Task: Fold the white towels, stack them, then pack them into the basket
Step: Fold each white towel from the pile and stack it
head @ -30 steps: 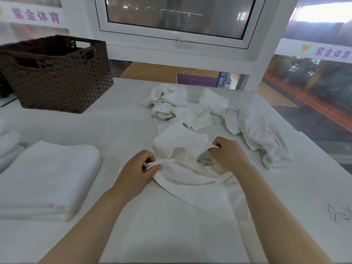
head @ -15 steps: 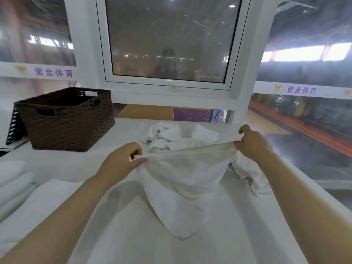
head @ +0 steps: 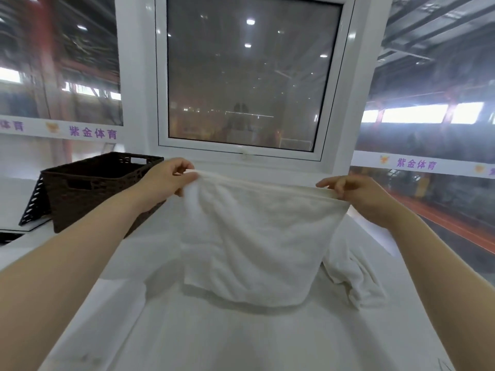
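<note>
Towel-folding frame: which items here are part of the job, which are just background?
Part of the job:
- towel, held up by its top edge
- left hand and right hand, each pinching a top corner
- crumpled towel on the table
- basket, far left

Just there:
- window
- black perforated panel beside the basket

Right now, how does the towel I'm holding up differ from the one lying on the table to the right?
The held towel hangs spread out, its top edge pinched by the left hand and right hand; the loose towel lies crumpled on the table, touched by neither hand. Both are white.
</note>
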A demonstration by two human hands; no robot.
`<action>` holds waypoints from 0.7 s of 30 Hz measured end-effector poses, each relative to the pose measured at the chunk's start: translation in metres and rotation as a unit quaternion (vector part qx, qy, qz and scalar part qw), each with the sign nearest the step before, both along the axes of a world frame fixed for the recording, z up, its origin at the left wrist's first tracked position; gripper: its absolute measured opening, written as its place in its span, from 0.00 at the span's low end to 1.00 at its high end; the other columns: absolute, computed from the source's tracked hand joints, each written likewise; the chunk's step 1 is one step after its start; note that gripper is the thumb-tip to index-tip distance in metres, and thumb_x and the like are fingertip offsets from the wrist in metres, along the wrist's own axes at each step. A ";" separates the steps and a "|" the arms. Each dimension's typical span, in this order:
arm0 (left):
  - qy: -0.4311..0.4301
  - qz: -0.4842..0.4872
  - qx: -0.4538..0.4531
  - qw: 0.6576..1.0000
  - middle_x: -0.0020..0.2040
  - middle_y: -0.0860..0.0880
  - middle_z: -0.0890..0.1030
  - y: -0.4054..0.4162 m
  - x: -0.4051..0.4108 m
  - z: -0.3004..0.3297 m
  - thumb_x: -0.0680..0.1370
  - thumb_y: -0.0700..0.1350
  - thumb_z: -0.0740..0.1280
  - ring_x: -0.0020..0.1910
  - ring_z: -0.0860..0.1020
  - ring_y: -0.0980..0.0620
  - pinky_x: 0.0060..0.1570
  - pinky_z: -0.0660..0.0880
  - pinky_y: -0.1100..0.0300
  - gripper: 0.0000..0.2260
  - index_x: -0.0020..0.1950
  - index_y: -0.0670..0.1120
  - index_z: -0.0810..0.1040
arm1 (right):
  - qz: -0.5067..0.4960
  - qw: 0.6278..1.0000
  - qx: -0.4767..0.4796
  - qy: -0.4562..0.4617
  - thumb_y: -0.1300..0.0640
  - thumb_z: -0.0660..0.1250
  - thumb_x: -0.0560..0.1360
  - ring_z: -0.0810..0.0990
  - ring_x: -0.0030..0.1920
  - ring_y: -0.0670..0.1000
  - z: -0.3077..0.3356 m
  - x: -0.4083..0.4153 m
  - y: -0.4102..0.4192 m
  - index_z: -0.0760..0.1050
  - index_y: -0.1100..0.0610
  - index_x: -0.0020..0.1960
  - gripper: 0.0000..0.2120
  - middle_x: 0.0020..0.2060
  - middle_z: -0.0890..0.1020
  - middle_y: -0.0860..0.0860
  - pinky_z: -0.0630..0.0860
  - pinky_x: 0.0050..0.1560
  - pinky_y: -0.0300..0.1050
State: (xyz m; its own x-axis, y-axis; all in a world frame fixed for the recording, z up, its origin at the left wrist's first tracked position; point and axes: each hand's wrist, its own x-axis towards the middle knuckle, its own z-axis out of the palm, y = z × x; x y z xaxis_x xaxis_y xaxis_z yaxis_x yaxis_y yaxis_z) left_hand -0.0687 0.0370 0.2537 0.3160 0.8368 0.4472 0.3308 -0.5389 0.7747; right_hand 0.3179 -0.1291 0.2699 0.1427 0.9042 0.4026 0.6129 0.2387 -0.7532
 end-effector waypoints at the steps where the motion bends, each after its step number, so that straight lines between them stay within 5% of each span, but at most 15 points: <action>1: -0.018 0.001 -0.011 1.000 0.44 0.47 0.78 0.000 0.000 0.003 0.79 0.46 0.69 0.36 0.77 0.54 0.33 0.76 0.67 0.07 0.52 0.44 0.78 | -0.005 0.999 -0.012 -0.035 0.79 0.60 0.72 0.82 0.50 0.45 0.006 -0.003 0.000 0.77 0.55 0.30 0.22 0.49 0.85 0.46 0.75 0.53 0.35; 5: -0.019 0.015 -0.032 0.999 0.50 0.44 0.79 -0.001 -0.006 0.012 0.79 0.46 0.69 0.40 0.82 0.52 0.41 0.82 0.62 0.09 0.55 0.42 0.78 | -0.048 0.958 -0.081 -0.270 0.68 0.63 0.73 0.78 0.54 0.42 0.021 -0.012 0.002 0.84 0.45 0.42 0.19 0.51 0.83 0.39 0.71 0.56 0.35; 8: -0.036 0.027 -0.018 0.999 0.48 0.47 0.80 0.000 -0.008 0.016 0.79 0.46 0.70 0.38 0.83 0.55 0.55 0.80 0.48 0.08 0.54 0.43 0.78 | -0.043 0.917 -0.138 -0.372 0.62 0.65 0.75 0.78 0.54 0.48 0.026 -0.020 -0.003 0.83 0.50 0.44 0.10 0.52 0.82 0.46 0.73 0.61 0.45; 11: -0.049 0.019 -0.025 0.998 0.47 0.49 0.79 -0.002 -0.006 0.014 0.78 0.45 0.70 0.36 0.83 0.57 0.57 0.79 0.47 0.07 0.53 0.44 0.78 | -0.061 0.879 -0.166 -0.442 0.56 0.63 0.74 0.78 0.52 0.51 0.023 -0.022 -0.003 0.83 0.52 0.43 0.09 0.48 0.81 0.49 0.76 0.58 0.51; 16: -0.086 -0.017 -0.067 0.994 0.47 0.48 0.78 0.003 -0.018 0.005 0.79 0.44 0.70 0.36 0.82 0.60 0.62 0.76 0.44 0.07 0.54 0.43 0.78 | -0.102 0.860 -0.075 -0.494 0.35 0.59 0.75 0.75 0.53 0.48 0.018 -0.002 -0.012 0.78 0.41 0.57 0.18 0.52 0.78 0.46 0.74 0.59 0.50; 19: -0.141 -0.004 -0.070 0.988 0.44 0.50 0.78 0.005 -0.018 0.004 0.79 0.45 0.69 0.34 0.82 0.60 0.61 0.76 0.45 0.05 0.52 0.45 0.78 | -0.137 0.862 0.105 -0.477 0.41 0.60 0.79 0.74 0.47 0.51 0.012 -0.002 -0.009 0.78 0.51 0.54 0.16 0.45 0.80 0.50 0.72 0.53 0.51; 21: -0.140 0.003 -0.071 0.988 0.44 0.50 0.77 0.007 -0.016 0.002 0.79 0.45 0.69 0.34 0.81 0.58 0.58 0.79 0.48 0.05 0.51 0.45 0.78 | -0.147 0.890 0.109 -0.417 0.43 0.59 0.80 0.75 0.43 0.52 0.013 -0.004 -0.005 0.77 0.51 0.48 0.14 0.41 0.79 0.50 0.73 0.50 0.51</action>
State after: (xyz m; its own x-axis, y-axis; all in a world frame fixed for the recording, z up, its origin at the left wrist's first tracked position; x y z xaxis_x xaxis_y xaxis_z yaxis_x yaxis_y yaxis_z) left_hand -0.0849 0.0436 0.2558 0.1920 0.8989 0.3939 0.0954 -0.4166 0.9041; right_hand 0.3136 -0.1336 0.2827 -0.0694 0.7650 0.6403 0.9975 0.0598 0.0367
